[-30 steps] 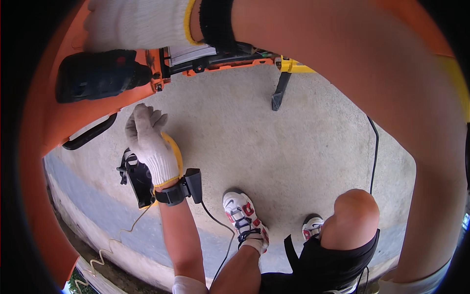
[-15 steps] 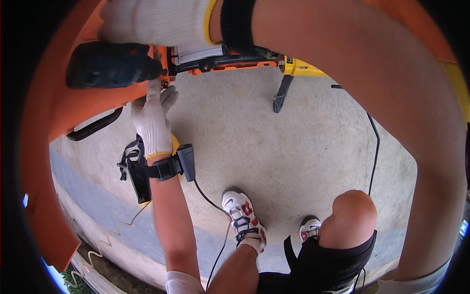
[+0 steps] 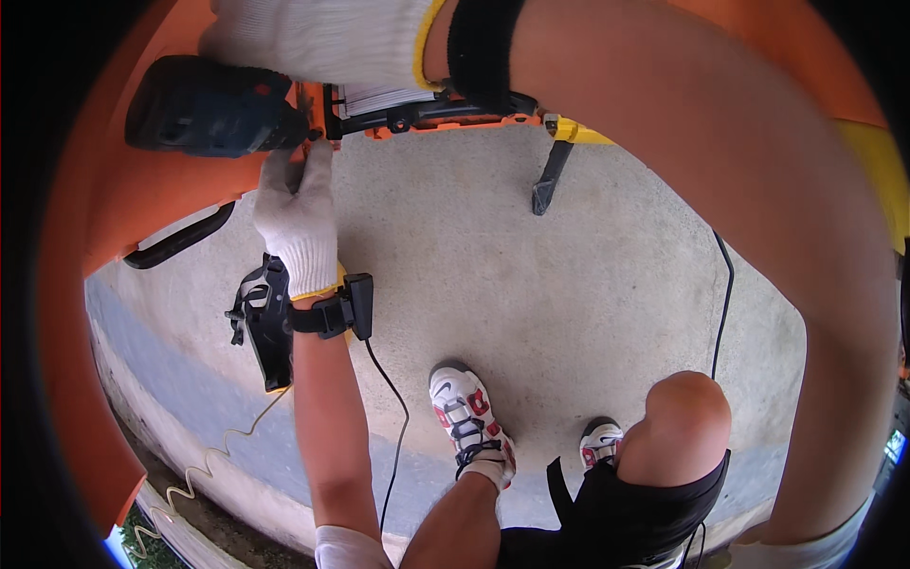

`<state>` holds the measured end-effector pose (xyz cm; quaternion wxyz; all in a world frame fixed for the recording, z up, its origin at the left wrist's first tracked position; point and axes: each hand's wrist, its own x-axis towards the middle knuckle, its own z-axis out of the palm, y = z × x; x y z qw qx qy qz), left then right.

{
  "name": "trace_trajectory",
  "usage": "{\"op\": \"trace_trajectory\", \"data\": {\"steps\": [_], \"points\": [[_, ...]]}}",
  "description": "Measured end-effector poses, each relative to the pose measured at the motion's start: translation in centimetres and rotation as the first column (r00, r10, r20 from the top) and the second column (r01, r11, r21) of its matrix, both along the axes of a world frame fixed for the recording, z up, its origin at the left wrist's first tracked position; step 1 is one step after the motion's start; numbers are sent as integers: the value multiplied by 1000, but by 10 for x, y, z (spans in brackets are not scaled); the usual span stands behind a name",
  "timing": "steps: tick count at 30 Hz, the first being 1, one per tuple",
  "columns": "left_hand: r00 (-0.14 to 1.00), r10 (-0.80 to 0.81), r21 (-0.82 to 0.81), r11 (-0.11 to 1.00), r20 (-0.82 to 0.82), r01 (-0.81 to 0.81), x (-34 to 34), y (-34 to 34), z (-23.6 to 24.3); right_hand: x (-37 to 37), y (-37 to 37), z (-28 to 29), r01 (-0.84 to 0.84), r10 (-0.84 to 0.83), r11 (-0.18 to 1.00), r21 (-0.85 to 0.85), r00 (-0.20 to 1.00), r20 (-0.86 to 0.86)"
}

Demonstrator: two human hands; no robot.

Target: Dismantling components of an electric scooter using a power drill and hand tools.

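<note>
Held level against an orange panel (image 3: 204, 190), a dark blue power drill (image 3: 204, 109) points its chuck right, at the panel's edge fittings. My right hand (image 3: 318, 38), in a white knitted glove, is closed around the drill's grip, which the hand mostly hides. Just below the chuck, my gloved left hand (image 3: 296, 213) reaches up with its fingertips bent together at the panel's edge. Whatever those fingertips pinch is too small or hidden to make out.
An orange-and-black frame bar (image 3: 436, 123) runs right to a yellow part with a dark stand leg (image 3: 545, 180). A black handle (image 3: 180, 237) juts under the panel. A black strapped item (image 3: 267, 327) with a coiled cord (image 3: 204, 469) is near my left forearm. Black cables hang nearby.
My left hand has shifted slightly up and right, and its spread fingers have drawn together by the chuck. The drill and my right hand have moved up a little.
</note>
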<state>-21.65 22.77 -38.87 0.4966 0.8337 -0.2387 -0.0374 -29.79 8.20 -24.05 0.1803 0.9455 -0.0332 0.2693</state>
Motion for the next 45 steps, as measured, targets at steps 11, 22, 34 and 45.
{"op": "trace_trajectory", "data": {"steps": [11,22,34,45], "points": [[995,58,76,996,-78,-52,-8,-7,18,-10,-6,19,40,-42,999,-15,989,-144],[905,-410,-526,748,114,405,25,-1,73,-1,-2,41,36,11,983,178,967,-254],[889,-445,-430,785,112,447,36,1,89,-8,-12,58,-79,143,977,200,933,-330],[882,-470,-723,596,39,349,34,-8,77,-6,-5,46,-30,45,997,66,971,-236]]}}
